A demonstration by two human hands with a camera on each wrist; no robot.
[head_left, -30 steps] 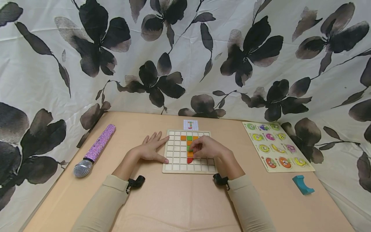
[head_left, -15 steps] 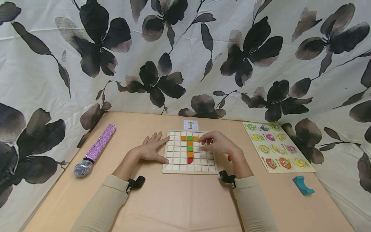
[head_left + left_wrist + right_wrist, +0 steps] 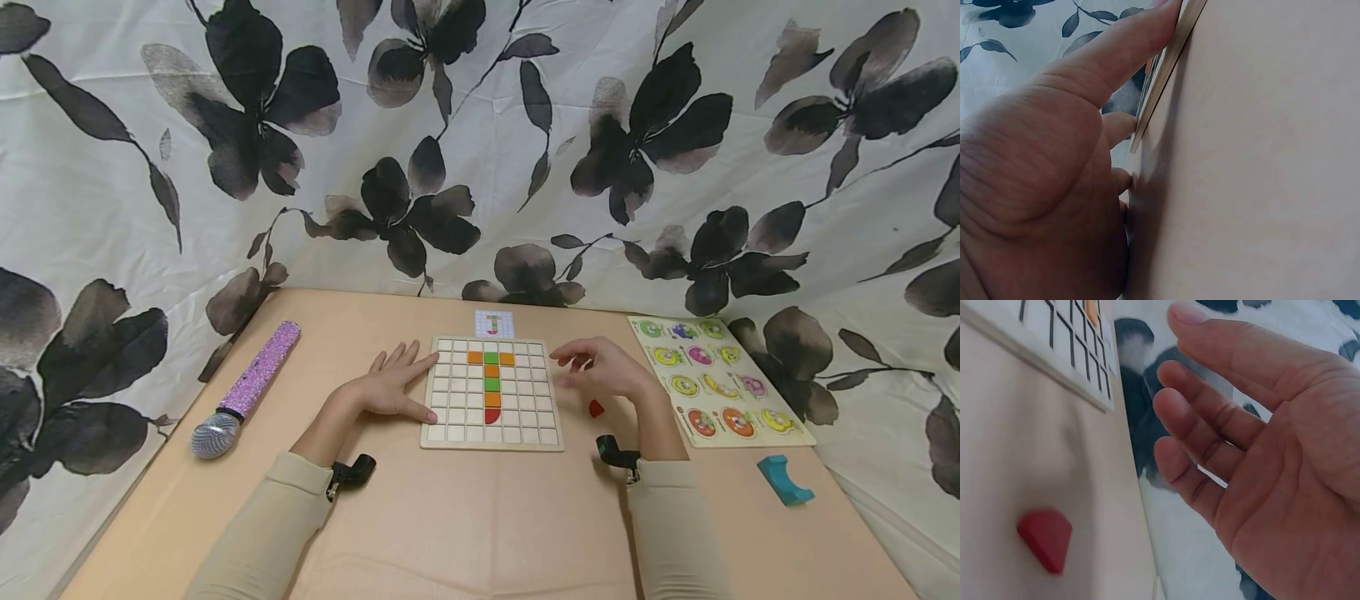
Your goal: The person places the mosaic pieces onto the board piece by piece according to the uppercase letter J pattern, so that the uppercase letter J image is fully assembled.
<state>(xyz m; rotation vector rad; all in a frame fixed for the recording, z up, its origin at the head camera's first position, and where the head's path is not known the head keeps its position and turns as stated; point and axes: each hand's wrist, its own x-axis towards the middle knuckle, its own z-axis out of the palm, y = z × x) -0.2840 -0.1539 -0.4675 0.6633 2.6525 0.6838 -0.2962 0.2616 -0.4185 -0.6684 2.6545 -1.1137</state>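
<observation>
A white grid board [image 3: 457, 408] lies flat in the middle of the table, with orange and green squares and a red rounded piece [image 3: 492, 415] set in a T-like column. My left hand [image 3: 392, 387] rests at the board's left edge, fingers spread, thumb and index tip touching its rim. To the right of the board my right hand [image 3: 603, 367] hovers with relaxed, slightly bent fingers and nothing between them. Below it a loose red wedge-shaped block [image 3: 1045, 540] lies on the table, also visible in the head view.
A small pattern card [image 3: 494, 324] lies just beyond the board. On the left is a glittery pink microphone [image 3: 258, 375]. A fruit picture board [image 3: 712, 383] lies on the right, with a teal curved block [image 3: 784, 480] nearer the table's right edge.
My right hand has moved off the grid board to the right, uncovering the coloured column and the loose red block. My left hand has stayed in place.
</observation>
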